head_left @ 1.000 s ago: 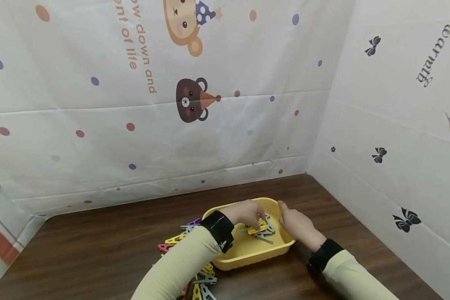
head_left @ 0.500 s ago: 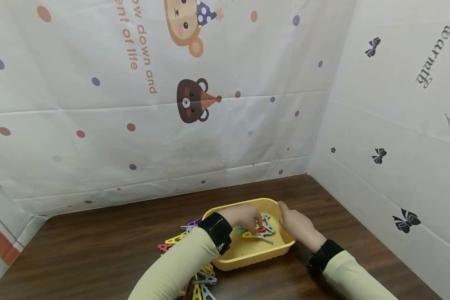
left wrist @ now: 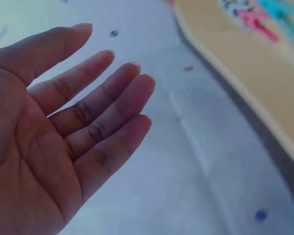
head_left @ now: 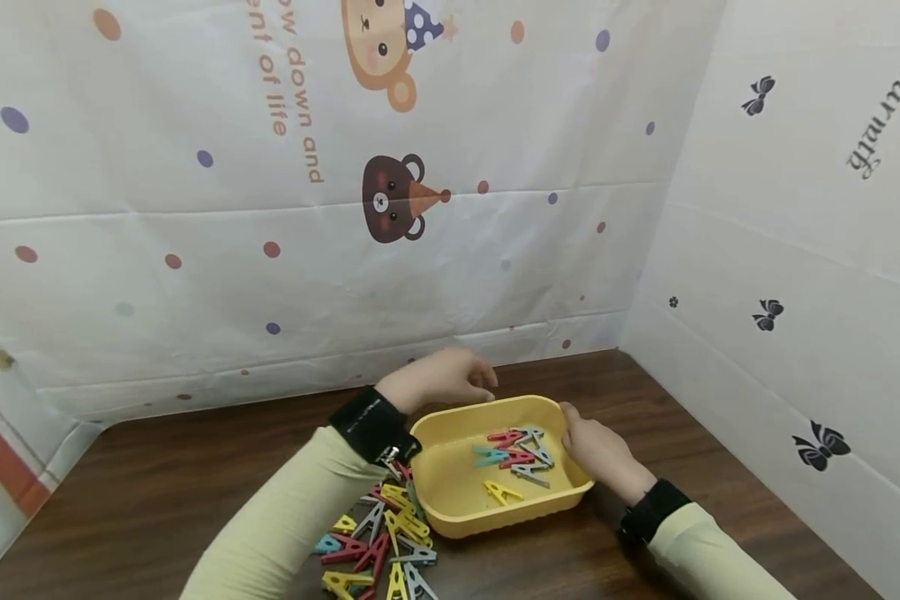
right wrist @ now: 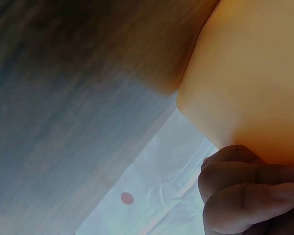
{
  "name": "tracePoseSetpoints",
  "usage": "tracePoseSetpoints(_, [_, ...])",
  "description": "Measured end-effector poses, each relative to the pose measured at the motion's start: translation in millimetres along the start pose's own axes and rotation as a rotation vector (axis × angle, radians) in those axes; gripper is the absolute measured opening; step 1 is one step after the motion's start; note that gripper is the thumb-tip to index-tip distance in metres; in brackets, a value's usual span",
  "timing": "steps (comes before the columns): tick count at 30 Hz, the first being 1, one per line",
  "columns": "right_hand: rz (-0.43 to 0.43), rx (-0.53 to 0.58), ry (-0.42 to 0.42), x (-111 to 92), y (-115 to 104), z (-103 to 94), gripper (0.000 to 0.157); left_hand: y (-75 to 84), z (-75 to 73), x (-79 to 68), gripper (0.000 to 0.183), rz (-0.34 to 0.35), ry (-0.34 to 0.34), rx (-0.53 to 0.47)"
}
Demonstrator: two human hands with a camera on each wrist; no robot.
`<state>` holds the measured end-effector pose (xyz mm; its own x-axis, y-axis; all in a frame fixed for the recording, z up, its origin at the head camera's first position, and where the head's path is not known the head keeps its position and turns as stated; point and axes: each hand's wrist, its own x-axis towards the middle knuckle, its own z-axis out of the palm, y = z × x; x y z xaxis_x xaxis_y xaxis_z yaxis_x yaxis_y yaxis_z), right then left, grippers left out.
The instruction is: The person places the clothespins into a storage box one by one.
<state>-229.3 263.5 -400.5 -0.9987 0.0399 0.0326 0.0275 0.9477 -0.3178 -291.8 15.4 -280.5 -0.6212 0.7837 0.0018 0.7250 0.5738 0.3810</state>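
A yellow plastic basket [head_left: 495,523] stands on the table with several clothespins in it, among them red ones, grey ones, a light-blue one and a yellow clothespin [head_left: 503,492] lying apart toward the front. Above the basket's far left rim hovers my left hand [head_left: 442,380]. Its palm and loosely spread fingers [left wrist: 120,100] hold nothing in the left wrist view. My right hand [head_left: 606,452] grips the basket's right rim, the thumb at the top edge. Curled fingers [right wrist: 250,203] press against the basket's outer wall in the right wrist view.
Left of the basket, a loose heap of clothespins [head_left: 375,552] in yellow, red, grey and blue lies on the dark wooden table [head_left: 195,492], partly behind my left sleeve. A white printed sheet [head_left: 217,333] hangs along the table's back, and another [head_left: 727,350] along the right.
My left hand has let go of a yellow clothespin inside the basket and risen back and left over the far rim. My right hand has kept its grip. The view has shifted slightly.
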Motion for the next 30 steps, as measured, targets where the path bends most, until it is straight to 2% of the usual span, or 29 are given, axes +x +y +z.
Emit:
tracePoseSetpoints(4, [-0.006, -0.003, 0.002, 0.2, 1.7, 1.3, 0.053, -9.2, -16.0, -29.1, 0.02, -0.017, 0.036, 0.035])
tracePoseSetpoints(7, [-0.007, -0.002, 0.001, 0.0, 2.8, 1.0, 0.053, -20.2, -17.8, -52.8, 0.018, -0.072, 0.051, 0.052])
tracePoseSetpoints(11, [-0.012, -0.002, 0.003, -0.2, 3.9, 0.3, 0.053, -36.4, -10.5, -80.3, 0.02, -0.135, 0.049, 0.06])
tracePoseSetpoints(16, [-0.018, 0.001, 0.009, 0.0, 3.7, 2.3, 0.053, -55.2, 9.3, -106.8, 0.02, -0.206, 0.011, 0.038])
tracePoseSetpoints(18, [-0.016, 0.0, 0.006, -0.2, 3.4, 3.1, 0.053, -63.1, 19.5, -112.6, 0.023, -0.204, -0.012, 0.061])
tracePoseSetpoints(22, [-0.008, 0.001, 0.003, -0.7, 3.2, 2.5, 0.053, -76.0, 38.4, -116.6, 0.03, -0.153, -0.048, 0.138])
tracePoseSetpoints(30, [-0.011, 0.016, 0.005, -0.8, 2.8, 0.5, 0.054, -83.9, 63.2, -113.3, 0.036, -0.076, -0.047, 0.223])
